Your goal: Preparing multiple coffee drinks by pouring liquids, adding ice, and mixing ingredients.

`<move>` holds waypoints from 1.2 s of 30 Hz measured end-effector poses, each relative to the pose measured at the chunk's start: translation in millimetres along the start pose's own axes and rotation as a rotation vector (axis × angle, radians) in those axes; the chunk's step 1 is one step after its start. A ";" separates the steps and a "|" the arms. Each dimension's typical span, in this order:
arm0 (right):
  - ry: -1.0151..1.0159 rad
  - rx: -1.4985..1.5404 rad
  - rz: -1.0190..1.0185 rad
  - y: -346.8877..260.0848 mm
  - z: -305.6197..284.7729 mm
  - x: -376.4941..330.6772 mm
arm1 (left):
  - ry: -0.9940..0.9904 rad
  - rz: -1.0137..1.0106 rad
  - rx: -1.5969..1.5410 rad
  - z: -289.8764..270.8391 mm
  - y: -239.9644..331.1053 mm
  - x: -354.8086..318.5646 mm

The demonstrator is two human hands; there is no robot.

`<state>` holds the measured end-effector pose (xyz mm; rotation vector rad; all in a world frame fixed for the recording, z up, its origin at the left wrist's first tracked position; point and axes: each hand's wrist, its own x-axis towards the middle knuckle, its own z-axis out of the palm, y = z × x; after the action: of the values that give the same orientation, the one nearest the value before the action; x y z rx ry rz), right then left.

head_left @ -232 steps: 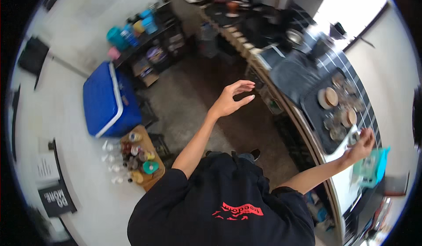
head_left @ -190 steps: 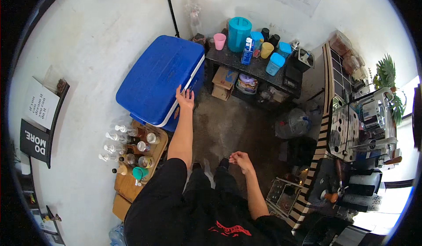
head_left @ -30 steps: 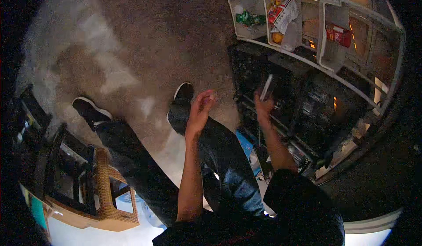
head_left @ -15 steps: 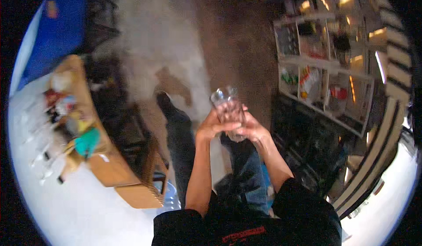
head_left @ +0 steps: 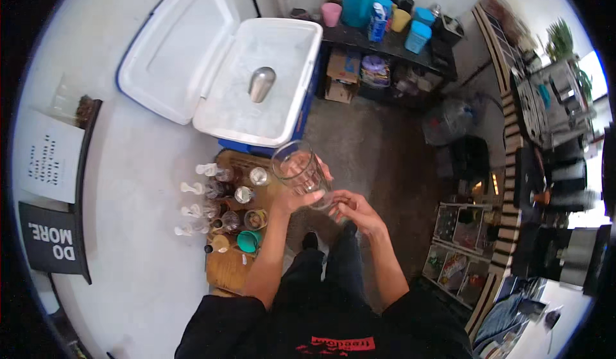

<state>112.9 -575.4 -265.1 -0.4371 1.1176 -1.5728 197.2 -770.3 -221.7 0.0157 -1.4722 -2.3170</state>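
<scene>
A clear, tall drinking glass (head_left: 301,171) is tilted in front of me, its wide mouth toward the cooler. My left hand (head_left: 296,198) is closed around the lower part of the glass, the thumb across its near side. My right hand (head_left: 359,213) has curled fingertips and thumb at the glass's base. Beyond the glass stands an open white and blue cooler (head_left: 307,83) holding ice (head_left: 240,105). A rounded metal scoop or cup (head_left: 262,84) lies on the ice; its exact kind is hard to tell.
On my left, a wooden table (head_left: 228,272) bears several bottles (head_left: 215,189), jars (head_left: 255,219) and a green cup (head_left: 248,241). A dark shelf (head_left: 391,51) at the back carries a turquoise pitcher (head_left: 358,1) and cups. At right are crates (head_left: 459,224) and a slatted counter (head_left: 511,166).
My view has turned toward the open cooler, which now shows ahead. The glass has tilted to the left, and my right hand has moved down to its base.
</scene>
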 end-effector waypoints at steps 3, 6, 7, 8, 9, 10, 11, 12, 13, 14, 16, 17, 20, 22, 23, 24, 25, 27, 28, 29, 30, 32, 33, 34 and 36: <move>0.088 -0.170 0.155 -32.1 -16.3 35.8 | -0.005 0.078 0.130 -28.5 17.7 33.4; 0.186 -0.225 0.216 -45.7 -45.0 81.2 | 0.084 0.041 0.245 -46.8 25.5 62.3; 0.243 -0.304 0.159 -49.3 -55.2 101.1 | 0.154 0.024 0.248 -52.9 19.8 67.0; 0.294 -0.384 0.098 -58.3 -61.8 122.9 | 0.226 0.009 0.250 -61.3 11.2 72.1; 0.321 -0.467 0.002 -69.3 -69.7 151.6 | 0.273 0.014 0.271 -76.5 -7.6 75.6; 0.352 -0.544 -0.092 -80.8 -76.6 179.1 | 0.311 0.014 0.266 -84.9 -22.4 76.4; 0.361 -0.614 -0.197 -92.0 -87.2 216.2 | 0.317 -0.020 0.345 -95.7 -30.2 90.4; 0.367 -0.678 -0.305 -102.5 -95.0 253.8 | 0.325 -0.057 0.423 -103.7 -39.0 103.5; 0.329 -0.811 -0.369 -118.0 -90.4 291.2 | 0.399 -0.073 0.340 -106.8 -49.5 110.0; 0.299 -0.941 -0.426 -130.5 -79.9 321.6 | 0.412 -0.083 0.335 -103.5 -51.8 115.4; 0.017 -0.974 -0.279 -125.7 -60.7 391.1 | 0.591 -0.060 0.142 -96.2 -46.5 127.1; -0.060 -1.159 -0.363 -108.8 -60.8 422.8 | 0.660 -0.094 0.130 -91.4 -44.3 130.0; -0.194 -1.509 -0.384 -76.1 -50.9 486.2 | 0.729 -0.147 0.126 -82.3 -35.8 141.5; -0.244 -1.669 -0.317 -66.5 -41.6 509.5 | 0.781 -0.133 0.192 -82.8 -36.7 146.1; -0.220 -1.729 -0.309 -61.3 -38.6 516.4 | 0.793 -0.132 0.256 -81.8 -35.3 142.9; -0.191 -1.788 -0.303 -57.1 -37.1 522.8 | 0.830 -0.135 0.259 -80.9 -34.4 140.2; -0.238 -1.778 -0.304 -56.3 -34.1 526.9 | 0.877 -0.146 0.313 -78.9 -31.6 137.0; -0.295 -1.829 -0.271 -64.4 -29.1 534.8 | 0.964 -0.156 0.364 -73.0 -22.6 132.6; -0.321 -1.830 -0.271 -66.1 -29.3 539.6 | 1.041 -0.134 0.291 -70.2 -13.6 135.8; -0.273 -1.765 -0.214 -67.3 -29.3 544.0 | 1.112 -0.110 0.217 -68.1 -8.7 136.6; -0.219 -1.700 -0.157 -68.1 -30.3 546.8 | 1.123 -0.110 0.211 -67.0 -10.3 134.5; -0.193 -1.687 -0.198 -73.0 -25.4 549.7 | 1.185 -0.063 0.226 -72.4 -17.1 125.6; -0.150 -1.671 -0.237 -76.3 -24.5 551.2 | 1.189 -0.042 0.295 -80.1 -20.8 121.3; -0.106 -1.658 -0.270 -80.4 -25.8 550.0 | 1.190 -0.046 0.288 -85.1 -22.4 119.1; -0.111 -1.684 -0.232 -100.6 -14.6 547.2 | 1.179 -0.082 0.372 -95.2 -21.7 112.4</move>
<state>-133.7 -1068.9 -338.3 -1.7275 2.1462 -0.3784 107.1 -882.2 -261.0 1.2946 -1.1621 -1.4719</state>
